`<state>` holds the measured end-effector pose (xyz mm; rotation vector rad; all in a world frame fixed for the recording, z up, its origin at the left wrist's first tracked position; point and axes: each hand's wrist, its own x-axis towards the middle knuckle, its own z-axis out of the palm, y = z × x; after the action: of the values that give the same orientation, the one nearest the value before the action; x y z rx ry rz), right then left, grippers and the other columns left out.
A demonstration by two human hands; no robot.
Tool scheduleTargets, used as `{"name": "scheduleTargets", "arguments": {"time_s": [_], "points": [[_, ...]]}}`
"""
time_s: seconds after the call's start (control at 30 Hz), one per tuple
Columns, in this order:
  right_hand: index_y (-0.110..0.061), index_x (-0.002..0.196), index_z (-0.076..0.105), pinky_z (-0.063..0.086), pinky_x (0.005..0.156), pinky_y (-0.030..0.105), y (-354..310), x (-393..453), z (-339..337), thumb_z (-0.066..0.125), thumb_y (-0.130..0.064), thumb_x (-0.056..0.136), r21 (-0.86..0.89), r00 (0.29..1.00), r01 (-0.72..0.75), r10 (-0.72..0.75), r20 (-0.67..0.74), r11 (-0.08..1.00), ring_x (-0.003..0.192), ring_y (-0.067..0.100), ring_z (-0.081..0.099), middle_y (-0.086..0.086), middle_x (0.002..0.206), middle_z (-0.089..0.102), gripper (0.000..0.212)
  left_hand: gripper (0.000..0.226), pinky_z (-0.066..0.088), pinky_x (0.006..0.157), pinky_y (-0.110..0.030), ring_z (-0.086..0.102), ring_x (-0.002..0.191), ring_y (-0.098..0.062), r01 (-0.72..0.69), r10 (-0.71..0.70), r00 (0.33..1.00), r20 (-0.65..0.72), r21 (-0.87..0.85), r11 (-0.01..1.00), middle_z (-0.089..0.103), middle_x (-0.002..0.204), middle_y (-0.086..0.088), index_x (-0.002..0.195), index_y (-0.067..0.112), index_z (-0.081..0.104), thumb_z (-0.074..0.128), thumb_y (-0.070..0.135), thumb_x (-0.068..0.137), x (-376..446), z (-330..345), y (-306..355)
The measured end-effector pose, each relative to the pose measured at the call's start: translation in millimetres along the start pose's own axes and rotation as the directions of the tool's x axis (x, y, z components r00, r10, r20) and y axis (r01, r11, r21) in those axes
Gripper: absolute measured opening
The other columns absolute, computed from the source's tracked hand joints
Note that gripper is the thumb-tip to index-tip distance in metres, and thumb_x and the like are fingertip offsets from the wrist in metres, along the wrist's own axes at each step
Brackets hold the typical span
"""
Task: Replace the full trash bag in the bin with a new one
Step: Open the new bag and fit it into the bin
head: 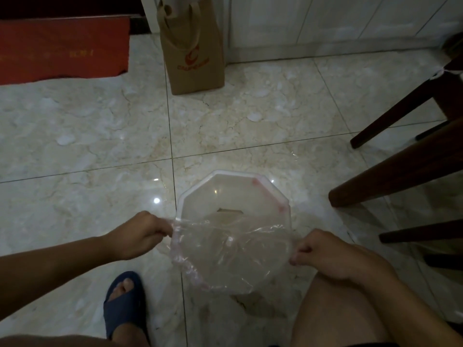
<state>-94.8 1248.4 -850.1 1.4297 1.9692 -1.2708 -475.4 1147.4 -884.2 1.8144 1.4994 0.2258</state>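
— Stretching the new bag [225, 256] over the bin [198, 191] now?

— Yes. The bin stands on the floor by the chair legs [390, 176]. Left hand [140, 236] and right hand [323, 254] each pinch the bag's mouth at opposite sides; the far rim looks already hooked.

— Then pull evenly, fold the near edge down over the rim, gently, since thin film probably tears.

Body in view, head camera: two forearms, both bare to the frame edge, no sleeves showing. Left hand [136, 235] and right hand [323, 256] carry no gloves, rings or watch that can be made out. Left foot wears a dark blue open-toe slide sandal [122, 306] with a wide strap; toes exposed. Right knee and thigh bare; a thin dark strip at the bottom edge, possibly shorts, unclear.
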Motion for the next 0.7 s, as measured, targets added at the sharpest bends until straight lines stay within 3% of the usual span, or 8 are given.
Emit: {"name": "scheduleTargets", "arguments": {"time_s": [0.03, 0.13, 0.27, 0.37, 0.47, 0.5, 0.6, 0.7], "points": [[-0.018, 0.058, 0.073, 0.048, 0.061, 0.03, -1, 2, -2, 0.071, -0.026, 0.079, 0.034, 0.999, -0.03, 0.031, -0.017, 0.999, 0.062, 0.018, 0.063, 0.002, 0.061, 0.07, 0.023, 0.038, 0.05, 0.069, -0.014, 0.066, 0.07, 0.003, 0.071, -0.074, 0.997, -0.029, -0.074, 0.995, 0.067, 0.07, 0.033, 0.073, 0.026, 0.076, 0.051, -0.001, 0.08, 3, 0, 3], [-0.007, 0.069, 0.075, 0.057, 0.067, 0.033, -5, 5, -1, 0.066, -0.024, 0.08, 0.153, 0.987, -0.108, 0.124, -0.098, 0.982, 0.076, 0.023, 0.072, 0.008, 0.072, 0.075, 0.022, 0.052, 0.055, 0.058, -0.028, 0.065, 0.056, -0.015, 0.219, -0.258, 0.964, -0.065, -0.361, 0.907, 0.068, 0.057, 0.002, 0.05, 0.024, 0.067, 0.052, -0.012, 0.083, 13, 0, 15], [-0.009, 0.07, 0.069, 0.057, 0.064, 0.035, -14, 5, 1, 0.069, -0.046, 0.08, 0.14, 0.928, -0.105, 0.147, -0.341, 0.985, 0.062, 0.019, 0.069, 0.005, 0.063, 0.072, 0.039, 0.027, 0.059, 0.055, -0.04, 0.066, 0.056, -0.03, 0.307, -0.425, 0.904, -0.056, -0.607, 0.733, 0.067, 0.061, -0.016, 0.065, -0.012, 0.064, 0.045, -0.013, 0.084, 27, -2, 15], [-0.018, 0.066, 0.063, 0.045, 0.053, 0.027, -15, 6, 3, 0.075, -0.045, 0.076, 0.048, 0.876, -0.071, 0.085, -0.474, 0.996, 0.057, 0.009, 0.061, -0.004, 0.058, 0.064, 0.03, 0.024, 0.053, 0.046, -0.033, 0.067, 0.055, -0.032, 0.36, -0.481, 0.876, -0.026, -0.628, 0.69, 0.063, 0.06, -0.023, 0.067, -0.02, 0.059, 0.044, -0.012, 0.084, 34, -5, 16], [-0.026, 0.074, 0.064, 0.04, 0.054, 0.019, -9, 9, 3, 0.073, -0.031, 0.081, 0.071, 0.863, -0.034, 0.065, -0.501, 0.997, 0.063, 0.001, 0.06, -0.01, 0.068, 0.067, 0.013, 0.048, 0.037, 0.041, -0.022, 0.064, 0.046, -0.03, 0.399, -0.479, 0.877, 0.037, -0.61, 0.685, 0.057, 0.045, -0.015, 0.041, 0.008, 0.055, 0.044, -0.009, 0.084, 40, -9, 17], [-0.029, 0.081, 0.064, 0.042, 0.056, 0.017, -6, 12, 3, 0.072, -0.029, 0.082, 0.099, 0.862, -0.018, 0.066, -0.502, 0.995, 0.068, 0.0, 0.06, -0.012, 0.076, 0.068, 0.008, 0.052, 0.033, 0.041, -0.021, 0.063, 0.044, -0.03, 0.406, -0.471, 0.881, 0.053, -0.595, 0.693, 0.056, 0.042, -0.013, 0.037, 0.013, 0.052, 0.045, -0.01, 0.083, 42, -11, 17], [-0.029, 0.107, 0.063, 0.051, 0.068, 0.022, 1, 20, 3, 0.071, -0.031, 0.085, 0.283, 0.883, 0.022, 0.114, -0.456, 0.959, 0.083, 0.003, 0.064, -0.015, 0.094, 0.067, 0.024, 0.043, 0.028, 0.04, -0.018, 0.055, 0.037, -0.023, 0.4, -0.454, 0.89, 0.049, -0.562, 0.724, 0.058, 0.046, -0.021, 0.044, 0.007, 0.056, 0.051, -0.007, 0.085, 49, -19, 17], [-0.023, 0.097, 0.066, 0.055, 0.067, 0.027, -3, 25, 3, 0.067, -0.043, 0.086, 0.438, 0.895, 0.009, 0.188, -0.405, 0.899, 0.073, 0.008, 0.07, -0.008, 0.09, 0.072, 0.022, 0.04, 0.032, 0.039, -0.019, 0.046, 0.033, -0.017, 0.38, -0.473, 0.88, -0.026, -0.559, 0.737, 0.052, 0.043, -0.016, 0.049, 0.007, 0.047, 0.066, 0.0, 0.083, 55, -25, 16]]}}
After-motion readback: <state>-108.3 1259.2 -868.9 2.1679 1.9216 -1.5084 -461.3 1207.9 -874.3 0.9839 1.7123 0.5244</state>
